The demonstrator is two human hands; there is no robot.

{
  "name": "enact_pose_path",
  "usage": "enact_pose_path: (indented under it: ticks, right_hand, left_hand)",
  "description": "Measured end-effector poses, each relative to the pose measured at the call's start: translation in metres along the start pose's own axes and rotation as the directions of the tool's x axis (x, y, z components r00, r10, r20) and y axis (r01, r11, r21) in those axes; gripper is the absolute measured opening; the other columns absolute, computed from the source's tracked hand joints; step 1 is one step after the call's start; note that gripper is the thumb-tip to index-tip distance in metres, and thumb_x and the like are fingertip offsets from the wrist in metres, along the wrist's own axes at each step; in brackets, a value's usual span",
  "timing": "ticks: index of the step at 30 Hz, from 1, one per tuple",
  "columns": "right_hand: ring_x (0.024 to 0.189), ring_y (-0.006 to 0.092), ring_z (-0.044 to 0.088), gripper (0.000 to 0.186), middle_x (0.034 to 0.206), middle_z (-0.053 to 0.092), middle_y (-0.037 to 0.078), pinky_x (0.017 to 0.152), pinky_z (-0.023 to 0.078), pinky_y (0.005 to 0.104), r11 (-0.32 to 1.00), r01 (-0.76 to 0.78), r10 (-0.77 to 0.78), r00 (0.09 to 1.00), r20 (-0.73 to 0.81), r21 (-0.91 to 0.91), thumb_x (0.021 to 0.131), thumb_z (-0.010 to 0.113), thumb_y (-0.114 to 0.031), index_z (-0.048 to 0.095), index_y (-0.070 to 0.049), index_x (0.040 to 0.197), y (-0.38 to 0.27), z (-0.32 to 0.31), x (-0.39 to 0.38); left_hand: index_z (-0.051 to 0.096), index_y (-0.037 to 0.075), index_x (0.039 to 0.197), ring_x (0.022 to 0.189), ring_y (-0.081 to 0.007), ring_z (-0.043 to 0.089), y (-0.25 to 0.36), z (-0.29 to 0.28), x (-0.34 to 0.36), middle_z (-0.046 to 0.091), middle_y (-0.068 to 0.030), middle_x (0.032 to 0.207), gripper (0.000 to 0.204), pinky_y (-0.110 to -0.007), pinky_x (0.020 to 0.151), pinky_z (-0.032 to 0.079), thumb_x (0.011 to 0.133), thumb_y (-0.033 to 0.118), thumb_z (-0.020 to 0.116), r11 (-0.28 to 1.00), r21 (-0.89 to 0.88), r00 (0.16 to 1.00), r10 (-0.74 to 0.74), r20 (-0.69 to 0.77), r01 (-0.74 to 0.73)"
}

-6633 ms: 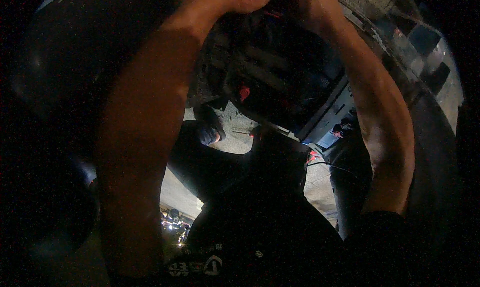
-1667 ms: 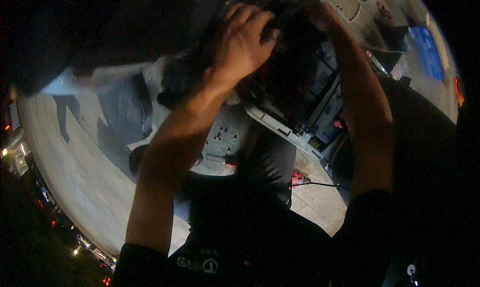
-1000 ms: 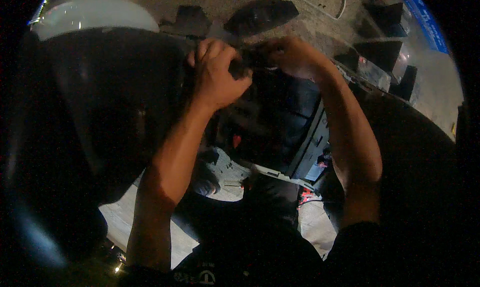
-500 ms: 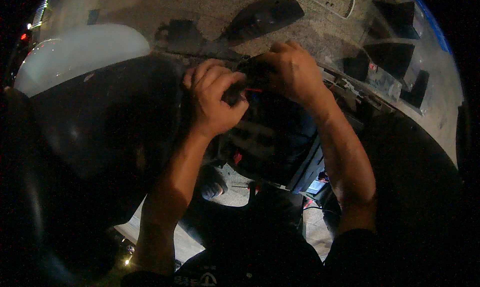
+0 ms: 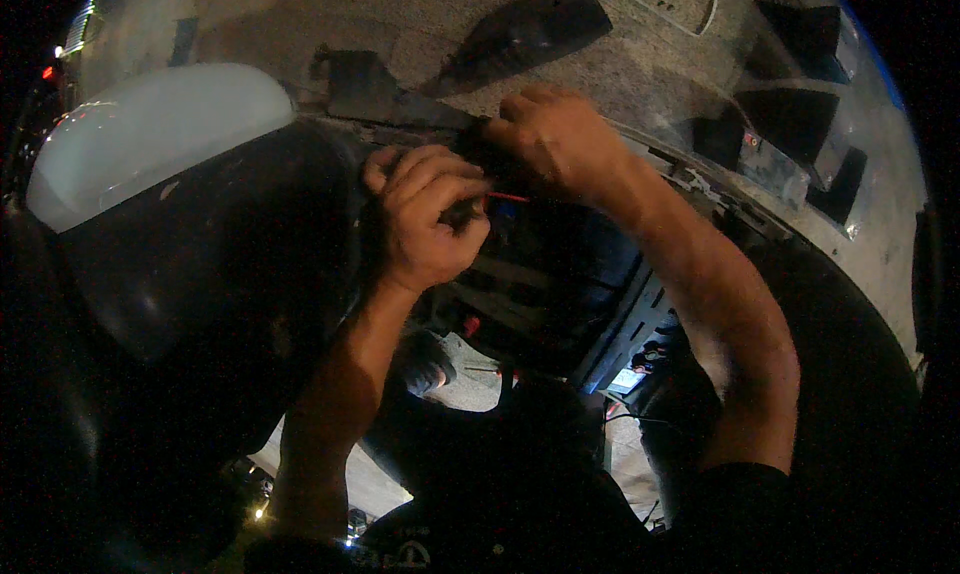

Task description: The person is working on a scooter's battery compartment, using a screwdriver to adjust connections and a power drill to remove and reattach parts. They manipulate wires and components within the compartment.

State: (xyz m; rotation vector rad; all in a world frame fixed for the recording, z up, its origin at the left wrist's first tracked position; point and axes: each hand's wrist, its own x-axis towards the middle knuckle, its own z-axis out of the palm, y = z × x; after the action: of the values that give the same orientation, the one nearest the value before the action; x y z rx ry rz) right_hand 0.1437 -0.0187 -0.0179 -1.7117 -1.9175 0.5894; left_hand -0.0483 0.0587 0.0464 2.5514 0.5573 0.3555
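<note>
In the middle of the dim head view, my left hand (image 5: 428,214) has its fingers curled in toward the thumb, around something dark that I cannot make out. A thin red piece (image 5: 508,197), perhaps a wire, shows beside its fingertips. My right hand (image 5: 562,139) is slightly farther off and to the right. Its fingers bend down over a dark edge, and whatever they grip is hidden. Below both hands lies a dark hollow (image 5: 540,284) with a small red part (image 5: 472,325) inside.
A white rounded cover (image 5: 170,124) on a large black housing (image 5: 210,224), like a vehicle's side mirror, stands at left. Beyond the hands lie a dark curved piece (image 5: 530,34) and a flat dark bracket (image 5: 380,89). A metal rail (image 5: 630,324) and a small lit screen (image 5: 626,380) are lower right.
My right hand has shifted a little left, its forearm swinging outward to the right. My left hand stays curled in about the same place. The flat dark bracket shows more clearly.
</note>
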Motion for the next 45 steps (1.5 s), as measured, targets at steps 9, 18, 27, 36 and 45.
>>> enact_pose_path:
  ticks: [9,18,27,36,45]
  right_hand:
    - [0.100,0.0346,0.062,0.028,0.103,0.065,0.014,0.084,0.050,0.0466,0.998,0.059,-0.043,0.936,0.349,-0.035,0.086,0.061,-0.023,0.067,-0.012,0.111,0.000,-0.010,0.026]
    - [0.109,0.0316,0.052,0.030,0.105,0.064,0.009,0.091,0.042,0.0459,0.994,0.040,-0.061,0.978,0.200,0.105,0.084,0.063,-0.027,0.067,-0.015,0.111,0.007,-0.004,-0.030]
    - [0.113,0.0328,0.049,0.039,0.109,0.061,0.010,0.092,0.039,0.0486,0.995,-0.005,-0.034,0.912,0.409,0.096,0.083,0.065,-0.038,0.066,-0.012,0.112,-0.014,-0.041,-0.014]
    - [0.107,0.0316,0.051,0.066,0.109,0.062,0.012,0.088,0.038,0.0452,0.968,-0.024,-0.009,0.991,0.133,0.248,0.073,0.076,-0.044,0.058,-0.008,0.126,0.000,-0.022,-0.032]
    - [0.099,0.0275,0.052,0.071,0.093,0.063,0.006,0.086,0.040,0.0423,0.983,0.038,-0.058,0.992,0.109,0.179,0.074,0.073,-0.040,0.054,-0.008,0.135,-0.004,-0.022,-0.035]
  left_hand:
    - [0.065,0.013,0.076,0.091,-0.0224,0.063,-0.004,0.003,-0.001,0.065,-0.0022,0.087,0.016,-0.047,0.101,0.028,0.062,0.012,0.071,0.999,-0.046,0.999,0.008,-0.038,-0.009]
    - [0.064,0.013,0.073,0.094,-0.0235,0.063,-0.004,0.006,-0.008,0.064,-0.0028,0.087,0.013,-0.048,0.102,0.030,0.063,0.011,0.070,0.998,-0.057,0.997,-0.041,-0.063,0.037]
    - [0.068,0.011,0.079,0.110,-0.0287,0.057,-0.002,0.002,-0.001,0.068,-0.0015,0.099,0.017,-0.046,0.098,0.035,0.063,0.013,0.072,0.993,0.113,0.999,-0.031,-0.043,0.036]
    - [0.066,0.013,0.098,0.116,-0.0344,0.055,-0.002,-0.004,-0.001,0.067,-0.0045,0.112,0.030,-0.049,0.100,0.036,0.071,0.022,0.077,0.980,0.184,0.996,-0.086,0.026,0.080]
    - [0.067,0.012,0.097,0.122,-0.0369,0.047,0.008,0.005,-0.002,0.064,-0.0057,0.117,0.030,-0.052,0.103,0.034,0.071,0.025,0.076,0.931,0.300,0.977,-0.209,-0.034,0.209]
